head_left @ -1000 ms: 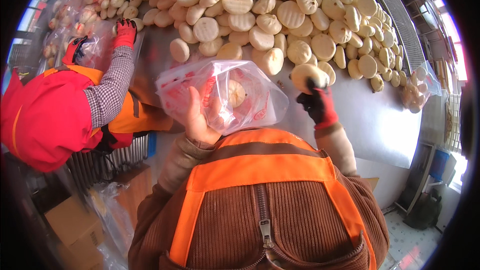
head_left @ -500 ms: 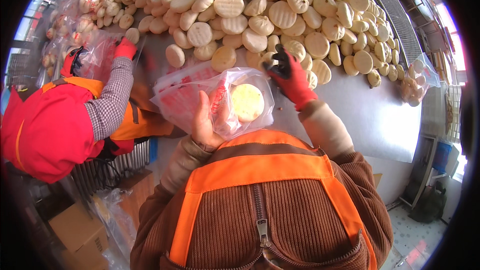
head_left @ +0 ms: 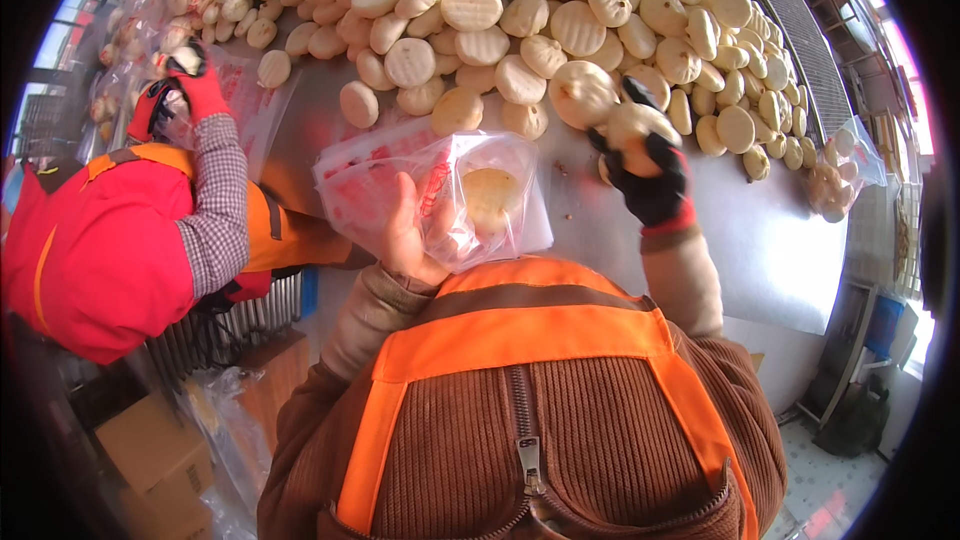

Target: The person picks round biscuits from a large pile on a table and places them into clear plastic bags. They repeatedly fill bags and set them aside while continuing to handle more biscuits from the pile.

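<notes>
My bare left hand (head_left: 405, 238) grips a clear plastic bag (head_left: 516, 162) with red print. Inside the bag lies a round, flat pale bun (head_left: 490, 202). My right hand (head_left: 655, 180), in a red and black glove, is closed around a pale stuffed bun (head_left: 632, 130) at the pile's near edge. Another bun (head_left: 585, 93), slightly blurred, touches that one close to my fingertips; I cannot tell whether my fingers hold it too. Beneath the filled bag lie more flat plastic bags (head_left: 365, 180) on the metal table (head_left: 740, 240).
A large heap of buns (head_left: 472, 8) covers the table's far side. At left a co-worker in red (head_left: 100, 240) holds a bun and a bag in gloved hands. A filled bag (head_left: 838, 165) and a dark mesh rack (head_left: 790, 30) are at right. Cardboard boxes (head_left: 155, 445) stand lower left.
My right hand has moved right from the pile's near edge and now grips a bun. My left hand still holds the bag. The co-worker's hand has drawn back left with a bun.
</notes>
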`<state>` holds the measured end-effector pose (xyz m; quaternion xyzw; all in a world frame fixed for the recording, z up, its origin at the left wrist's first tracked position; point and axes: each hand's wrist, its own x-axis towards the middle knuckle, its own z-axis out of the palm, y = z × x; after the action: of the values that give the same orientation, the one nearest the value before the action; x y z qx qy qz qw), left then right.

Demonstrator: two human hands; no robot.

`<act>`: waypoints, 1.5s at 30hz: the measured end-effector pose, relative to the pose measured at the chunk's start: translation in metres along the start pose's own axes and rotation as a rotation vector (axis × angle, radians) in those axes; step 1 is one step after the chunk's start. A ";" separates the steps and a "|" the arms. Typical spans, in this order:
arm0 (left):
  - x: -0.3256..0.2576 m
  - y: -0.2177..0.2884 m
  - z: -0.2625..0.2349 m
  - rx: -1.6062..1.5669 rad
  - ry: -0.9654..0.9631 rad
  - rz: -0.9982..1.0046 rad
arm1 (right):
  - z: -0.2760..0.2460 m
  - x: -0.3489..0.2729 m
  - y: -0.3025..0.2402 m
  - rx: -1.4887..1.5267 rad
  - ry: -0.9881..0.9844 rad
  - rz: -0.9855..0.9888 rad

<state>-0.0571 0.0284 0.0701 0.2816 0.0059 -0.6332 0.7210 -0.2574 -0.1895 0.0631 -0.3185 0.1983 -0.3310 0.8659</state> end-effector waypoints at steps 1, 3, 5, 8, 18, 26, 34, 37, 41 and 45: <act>0.001 -0.001 0.000 -0.054 -0.037 -0.028 | 0.005 -0.012 -0.017 -0.052 -0.086 0.039; 0.004 -0.003 0.001 -0.082 -0.084 -0.055 | 0.018 -0.027 -0.033 -0.163 -0.313 0.078; 0.008 -0.006 0.002 -0.129 -0.177 -0.067 | 0.031 -0.037 -0.034 -0.191 -0.439 0.241; 0.010 -0.007 0.002 -0.142 -0.247 -0.162 | 0.047 -0.041 -0.015 -0.300 -0.369 0.474; 0.014 -0.031 -0.007 0.358 0.113 -0.159 | 0.040 -0.023 0.058 -1.152 -0.569 -0.010; 0.013 0.007 0.002 -0.075 0.047 -0.129 | 0.057 -0.014 0.058 -0.496 -0.331 0.210; 0.010 0.014 -0.004 -0.176 -0.220 -0.077 | 0.047 -0.002 0.065 -1.324 0.071 -0.321; 0.006 0.024 0.016 -0.181 -0.589 0.014 | 0.057 -0.002 0.054 -0.882 -0.111 0.037; -0.042 0.051 0.031 0.291 -0.209 0.369 | 0.082 -0.010 0.019 -0.920 -0.399 -0.366; -0.049 0.053 0.038 0.356 0.347 0.252 | 0.103 0.002 -0.003 -0.974 -0.232 -0.118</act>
<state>-0.0318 0.0596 0.1409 0.5066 -0.0172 -0.4717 0.7215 -0.2007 -0.1493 0.1390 -0.7308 0.2140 -0.2109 0.6130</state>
